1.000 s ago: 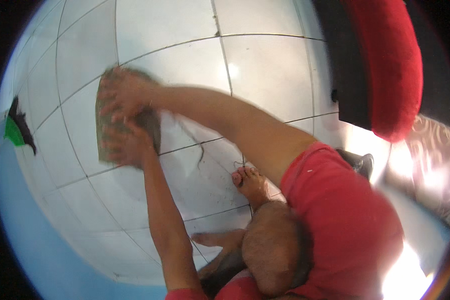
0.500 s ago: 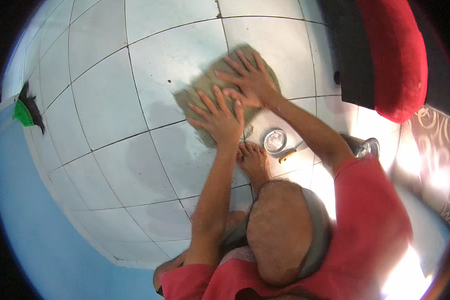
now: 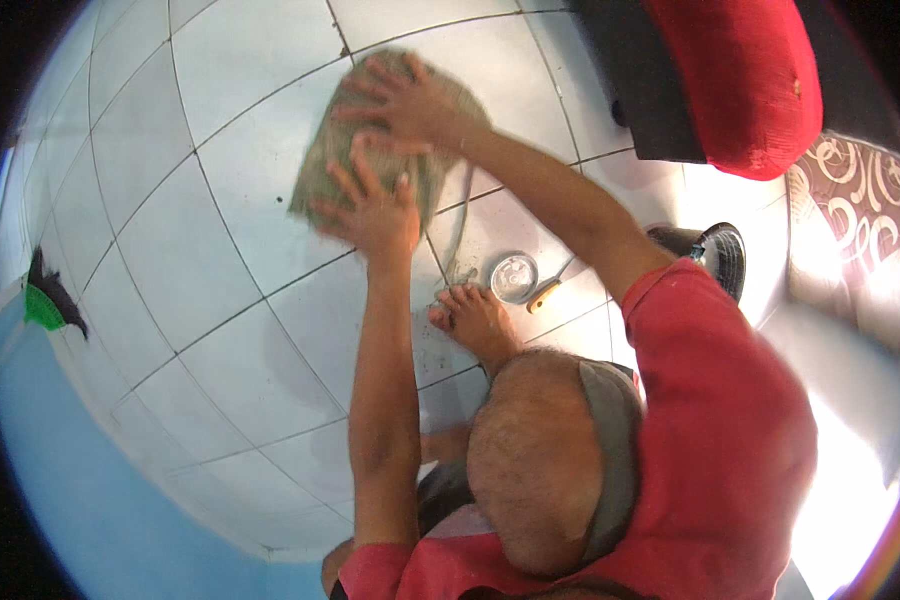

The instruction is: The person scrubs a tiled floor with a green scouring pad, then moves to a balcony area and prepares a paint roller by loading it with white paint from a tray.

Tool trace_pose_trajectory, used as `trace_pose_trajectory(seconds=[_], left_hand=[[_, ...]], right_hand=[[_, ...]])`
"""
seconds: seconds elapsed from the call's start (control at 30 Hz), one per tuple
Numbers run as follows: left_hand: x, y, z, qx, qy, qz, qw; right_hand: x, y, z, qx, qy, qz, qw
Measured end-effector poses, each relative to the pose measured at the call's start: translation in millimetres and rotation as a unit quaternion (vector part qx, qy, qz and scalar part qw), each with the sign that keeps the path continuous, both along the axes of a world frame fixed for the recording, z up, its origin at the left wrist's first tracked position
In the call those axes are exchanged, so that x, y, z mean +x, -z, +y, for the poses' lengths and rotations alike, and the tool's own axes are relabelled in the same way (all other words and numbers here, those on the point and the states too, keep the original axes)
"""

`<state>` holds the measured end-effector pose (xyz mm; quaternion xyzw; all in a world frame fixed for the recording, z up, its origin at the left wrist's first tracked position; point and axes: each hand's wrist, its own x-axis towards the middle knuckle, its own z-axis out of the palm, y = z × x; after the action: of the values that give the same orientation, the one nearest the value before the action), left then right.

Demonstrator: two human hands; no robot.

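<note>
At the left edge of the tiled floor (image 3: 220, 255), beside the blue wall (image 3: 60, 440), a broom head (image 3: 48, 308) with green base and black bristles. Further in from that edge, a small dark speck (image 3: 279, 200) on a white tile. Next, well apart from the left edge, a green-brown cloth (image 3: 322, 150), flat on the floor across the tile joints. On its near part, the left hand (image 3: 388, 222), palm down, fingers spread apart, laid on rather than clamped; on its far part, the right hand (image 3: 405, 108), likewise flat with fingers apart, thumb close to the left fingertips. Nearer the body, a bare foot (image 3: 478, 322); just beside it, a round silvery dish (image 3: 513, 277) and a tool with a yellowish handle (image 3: 543, 297). Toward the floor's right edge, a black bucket (image 3: 722, 260) near the red sleeve (image 3: 670, 300), a red cushion (image 3: 755, 90) and a patterned curtain (image 3: 858, 200).
</note>
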<state>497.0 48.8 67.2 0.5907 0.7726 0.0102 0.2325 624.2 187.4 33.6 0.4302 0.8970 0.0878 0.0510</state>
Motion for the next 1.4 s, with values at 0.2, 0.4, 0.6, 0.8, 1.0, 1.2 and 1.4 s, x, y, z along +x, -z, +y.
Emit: trace_pose_trajectory(seconds=[0.2, 0.4, 0.6, 0.8, 1.0, 1.2, 1.4], left_hand=[[39, 41, 57, 0.156, 0.145, -0.044, 0.976], [146, 23, 7, 0.154, 0.188, -0.12, 0.962], [142, 45, -13, 0.23, 0.128, -0.111, 0.958], [53, 53, 56, 0.29, 0.112, -0.097, 0.946], [-159, 62, 103, 0.283, 0.02, 0.026, 0.959], [-386, 84, 12, 0.314, -0.125, 0.133, 0.932], [-467, 47, -198, 0.236, -0.327, 0.189, 0.895]], right_hand=[[85, -10, 35, -0.011, 0.123, -0.02, 0.992], [211, 16, -132, 0.028, 0.263, 0.098, 0.959], [143, 3, -238, -0.075, 0.29, 0.184, 0.936], [77, 4, -154, -0.046, 0.224, 0.137, 0.964], [-102, 31, -51, 0.006, 0.055, 0.125, 0.991], [-330, 29, -76, -0.025, -0.141, 0.221, 0.965], [-458, 14, -205, -0.068, -0.362, 0.185, 0.911]])
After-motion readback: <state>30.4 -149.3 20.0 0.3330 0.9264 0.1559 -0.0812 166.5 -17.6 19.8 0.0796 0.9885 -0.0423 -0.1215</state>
